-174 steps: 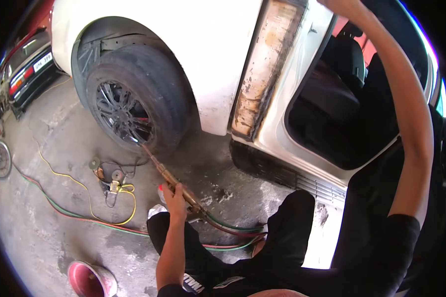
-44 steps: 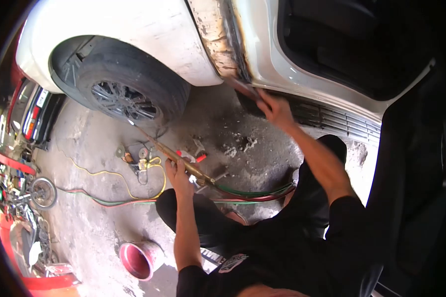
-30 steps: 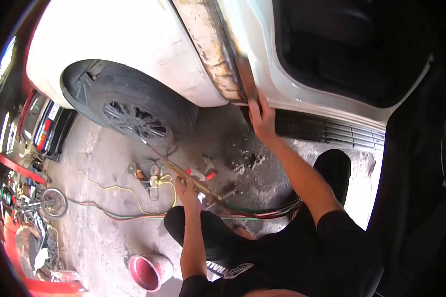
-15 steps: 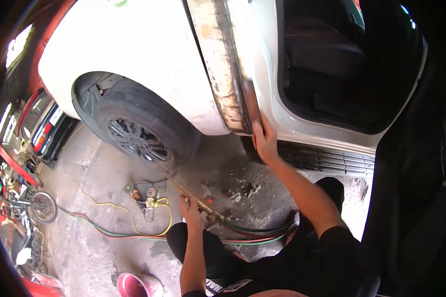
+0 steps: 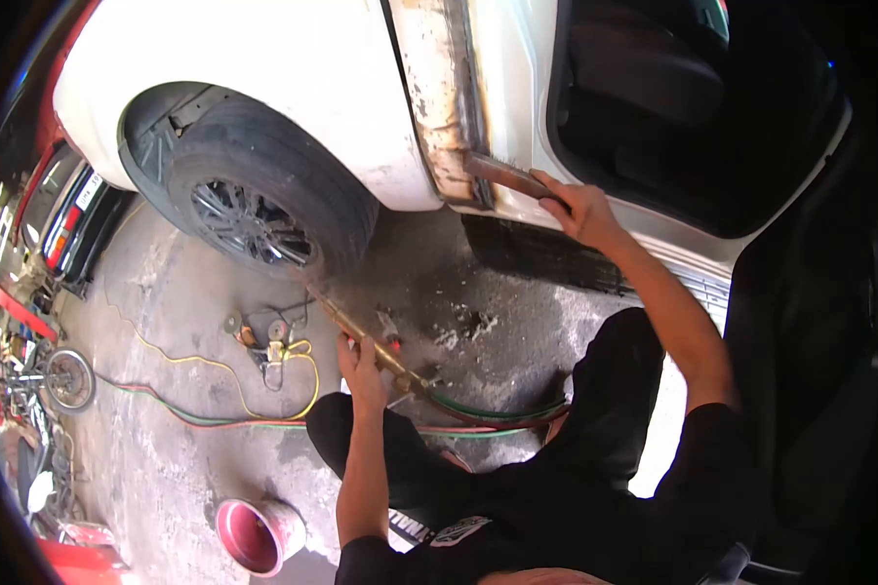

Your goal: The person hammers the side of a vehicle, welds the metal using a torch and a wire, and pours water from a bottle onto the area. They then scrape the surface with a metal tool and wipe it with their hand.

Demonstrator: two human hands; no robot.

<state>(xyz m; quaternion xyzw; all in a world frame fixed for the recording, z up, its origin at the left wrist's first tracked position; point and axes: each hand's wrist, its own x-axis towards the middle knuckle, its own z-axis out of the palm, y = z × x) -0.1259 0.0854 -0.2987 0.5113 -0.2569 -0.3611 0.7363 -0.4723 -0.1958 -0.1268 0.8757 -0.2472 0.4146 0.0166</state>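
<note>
My right hand (image 5: 583, 211) is closed round the handle of a wire brush (image 5: 505, 175). The brush's far end lies against the scraped, rust-marked strip (image 5: 446, 117) of the white car's body (image 5: 263, 49), beside the door opening. Lower down, my left hand (image 5: 361, 363) grips a brass gas torch (image 5: 392, 365), which slants over the concrete floor. Its tip points up and left toward the car's wheel (image 5: 254, 219). Green and red hoses (image 5: 498, 421) trail from the torch's rear end.
A corded power tool (image 5: 271, 341) with a yellow cable lies on the floor. A pinkish-red bucket (image 5: 260, 536) stands at the lower left. Farther left are a bicycle wheel (image 5: 69, 381) and a dark car (image 5: 80, 219). The open door (image 5: 829, 390) fills the right side.
The wire brush has swung from nearly upright to a flatter slant, and my right hand has moved right and up. My left hand still holds the torch. The camera view has shifted somewhat.
</note>
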